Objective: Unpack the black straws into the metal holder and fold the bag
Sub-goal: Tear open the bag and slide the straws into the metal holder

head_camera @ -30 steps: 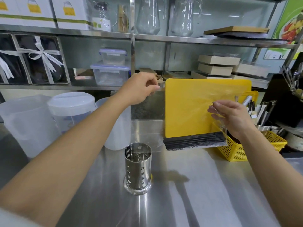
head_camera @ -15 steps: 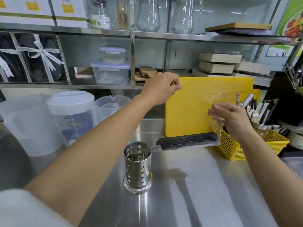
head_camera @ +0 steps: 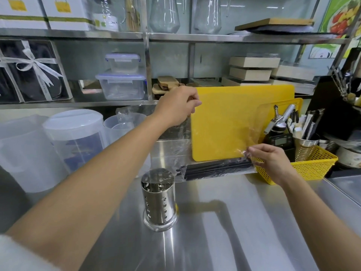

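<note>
A clear plastic bag (head_camera: 220, 137) hangs stretched in front of the yellow board, with a bundle of black straws (head_camera: 216, 168) lying across its bottom, just above the counter. My left hand (head_camera: 178, 105) pinches the bag's upper left edge, held high. My right hand (head_camera: 270, 160) pinches the bag low on the right, near the straws' right end. The perforated metal holder (head_camera: 159, 198) stands upright on the steel counter, in front of and left of the straws; nothing shows inside it.
A yellow cutting board (head_camera: 230, 122) leans against the back wall. A yellow basket (head_camera: 312, 169) with utensils sits at the right. Translucent plastic jugs (head_camera: 74, 137) stand at the left. Shelves with boxes and containers (head_camera: 122, 86) run above the steel counter (head_camera: 214, 231).
My right hand has dropped lower along the bag toward the straws. The straw bundle has sunk closer to the counter and tilted. My left hand stayed raised, shifting right.
</note>
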Demonstrator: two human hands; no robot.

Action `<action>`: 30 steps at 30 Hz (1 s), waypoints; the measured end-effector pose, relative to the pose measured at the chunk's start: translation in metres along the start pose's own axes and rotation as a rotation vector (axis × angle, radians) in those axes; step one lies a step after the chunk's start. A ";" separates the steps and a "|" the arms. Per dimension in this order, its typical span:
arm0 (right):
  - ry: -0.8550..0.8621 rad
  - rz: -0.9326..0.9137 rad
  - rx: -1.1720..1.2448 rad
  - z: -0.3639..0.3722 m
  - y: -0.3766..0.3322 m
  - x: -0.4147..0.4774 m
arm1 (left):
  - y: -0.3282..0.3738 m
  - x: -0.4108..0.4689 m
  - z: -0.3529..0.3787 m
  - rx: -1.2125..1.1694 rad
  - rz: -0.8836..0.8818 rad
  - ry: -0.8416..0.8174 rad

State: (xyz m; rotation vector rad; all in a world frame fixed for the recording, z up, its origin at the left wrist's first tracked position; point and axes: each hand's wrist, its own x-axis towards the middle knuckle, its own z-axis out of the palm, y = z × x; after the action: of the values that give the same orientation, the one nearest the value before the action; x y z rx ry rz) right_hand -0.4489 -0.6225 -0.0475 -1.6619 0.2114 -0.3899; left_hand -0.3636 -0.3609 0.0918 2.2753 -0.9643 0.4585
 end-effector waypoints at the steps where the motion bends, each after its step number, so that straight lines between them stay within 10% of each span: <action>1: 0.018 -0.021 0.006 -0.001 -0.002 0.001 | -0.001 0.000 -0.001 -0.005 -0.003 -0.002; 30: -0.059 -0.267 -0.131 0.053 -0.093 0.034 | -0.089 -0.028 -0.037 -0.290 -0.259 0.168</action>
State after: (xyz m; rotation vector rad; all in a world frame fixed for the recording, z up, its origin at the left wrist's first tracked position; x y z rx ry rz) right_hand -0.4054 -0.5735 0.0440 -1.8342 -0.0313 -0.5354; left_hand -0.3199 -0.2733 0.0687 2.0257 -0.5993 0.3639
